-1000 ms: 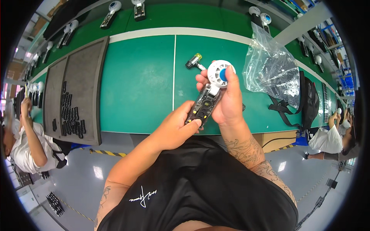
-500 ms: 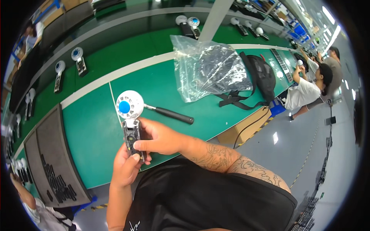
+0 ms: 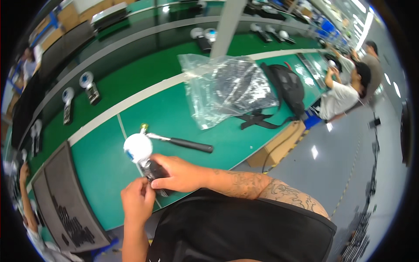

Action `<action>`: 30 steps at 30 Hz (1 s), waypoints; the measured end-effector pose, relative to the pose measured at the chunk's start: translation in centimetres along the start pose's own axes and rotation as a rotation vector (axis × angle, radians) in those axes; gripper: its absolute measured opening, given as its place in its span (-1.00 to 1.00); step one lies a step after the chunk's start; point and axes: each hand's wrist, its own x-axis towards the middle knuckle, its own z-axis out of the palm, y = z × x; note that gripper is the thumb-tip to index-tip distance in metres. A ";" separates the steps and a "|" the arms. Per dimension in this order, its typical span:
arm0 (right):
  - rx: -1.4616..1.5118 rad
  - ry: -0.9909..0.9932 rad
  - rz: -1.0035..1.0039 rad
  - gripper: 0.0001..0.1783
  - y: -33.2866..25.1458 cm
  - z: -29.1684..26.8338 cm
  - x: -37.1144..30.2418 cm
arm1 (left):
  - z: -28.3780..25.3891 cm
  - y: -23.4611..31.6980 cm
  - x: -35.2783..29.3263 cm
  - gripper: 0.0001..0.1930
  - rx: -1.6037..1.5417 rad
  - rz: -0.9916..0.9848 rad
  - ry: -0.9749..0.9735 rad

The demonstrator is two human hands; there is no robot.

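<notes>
Two hands meet over the near edge of the green bench (image 3: pixel 183 118), both on one small handheld fan (image 3: pixel 146 159). Its long axis runs from the white round head at the far left down to the dark handle at the near right, so the head points away from the person and a little left; a blue spot shows on the head's left side.

Most of the handle is hidden under the right hand (image 3: pixel 181 174), and its lower end cannot be made out. How the fan's face is built is too blurred to tell.

That right hand wraps the handle, fingers curled close round it with the thumb along the top. Just nearer, the left hand (image 3: pixel 137 203) has its fingertips pinched narrow against the handle's near side; whether they hold some small part is unclear.

Beyond the fan lies a hammer (image 3: pixel 181 142) with a black grip, near but apart. Further right sit a clear plastic bag (image 3: pixel 227 91) and a black bag (image 3: pixel 286 87). A grey tray (image 3: pixel 65 205) of dark parts lies left.
</notes>
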 end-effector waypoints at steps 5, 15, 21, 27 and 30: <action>0.156 0.106 0.002 -0.43 0.6 1.3 -0.3 | -1.1 1.7 0.8 -0.67 -0.199 0.003 -0.099; 0.285 0.052 0.039 -0.36 -0.3 2.6 0.8 | -0.8 -1.3 -1.0 -0.77 -0.365 -0.029 -0.145; 0.305 0.126 0.050 -0.41 -1.3 4.3 1.3 | 0.0 -2.6 -0.8 -0.75 -0.123 0.062 0.055; 0.388 0.113 0.053 -0.37 -1.5 4.8 1.9 | -3.2 -1.6 -1.7 -0.64 -0.237 0.097 0.015; 0.406 0.117 0.056 -0.35 -0.8 4.2 1.0 | -2.5 -1.6 -1.8 -0.63 -0.275 0.183 0.041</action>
